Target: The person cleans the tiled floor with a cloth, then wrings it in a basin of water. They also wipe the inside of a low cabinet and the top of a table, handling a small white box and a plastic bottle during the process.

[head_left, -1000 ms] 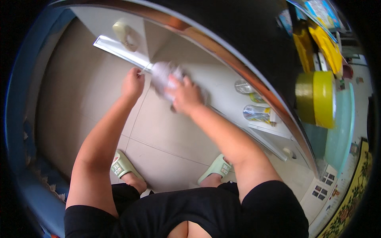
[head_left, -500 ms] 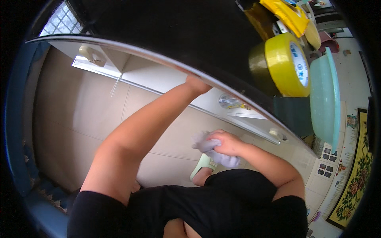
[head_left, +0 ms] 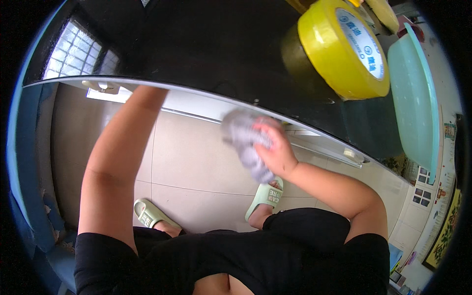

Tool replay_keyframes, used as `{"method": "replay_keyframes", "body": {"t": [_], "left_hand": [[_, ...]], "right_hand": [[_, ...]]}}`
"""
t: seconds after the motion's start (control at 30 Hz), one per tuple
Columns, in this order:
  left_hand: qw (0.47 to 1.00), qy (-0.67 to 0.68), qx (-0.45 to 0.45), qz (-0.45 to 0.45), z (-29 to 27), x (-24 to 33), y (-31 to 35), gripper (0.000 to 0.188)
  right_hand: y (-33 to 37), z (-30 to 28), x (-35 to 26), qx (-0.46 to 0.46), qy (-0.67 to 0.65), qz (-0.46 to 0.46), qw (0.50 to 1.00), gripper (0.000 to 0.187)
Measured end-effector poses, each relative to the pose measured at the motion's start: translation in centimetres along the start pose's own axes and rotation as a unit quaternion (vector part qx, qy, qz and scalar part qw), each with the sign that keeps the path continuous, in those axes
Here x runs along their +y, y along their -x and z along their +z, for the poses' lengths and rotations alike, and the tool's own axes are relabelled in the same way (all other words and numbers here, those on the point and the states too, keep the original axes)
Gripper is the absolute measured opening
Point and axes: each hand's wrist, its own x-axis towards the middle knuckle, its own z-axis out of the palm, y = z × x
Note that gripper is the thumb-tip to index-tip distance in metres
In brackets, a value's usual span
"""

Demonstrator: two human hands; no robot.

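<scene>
While your right hand (head_left: 278, 152) bunches the grey cloth (head_left: 246, 142) in a closed grip against the near edge of the dark desk (head_left: 206, 54), it bears on that rim. Your left forearm reaches up to the same edge, likely as a brace; its grip is hidden, so I cannot tell.

Single head-worn fisheye view, looking steeply down past the counter (head_left: 206, 54) edge to the floor (head_left: 196, 167). Close range; straight edges bow toward the rim.

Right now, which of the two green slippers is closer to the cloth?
The slipper on the person's right foot; it lies just below the grey cloth, while the left slipper sits farther off.
</scene>
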Motion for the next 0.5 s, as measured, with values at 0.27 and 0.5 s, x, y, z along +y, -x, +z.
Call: {"method": "replay_keyframes", "body": {"t": [0.27, 0.5], "left_hand": [[0.996, -0.028, 0.072, -0.041, -7.3, -4.3, 2.6, 0.051], [0.996, -0.043, 0.061, -0.053, -6.5, -5.8, 2.7, 0.051]], "right_hand": [[-15.6, 6.8, 2.2, 0.073, 0.272, 0.068, 0.957, 0.036], [-9.6, 9.9, 5.2, -0.155, 0.399, -0.037, 0.903, 0.037]]}}
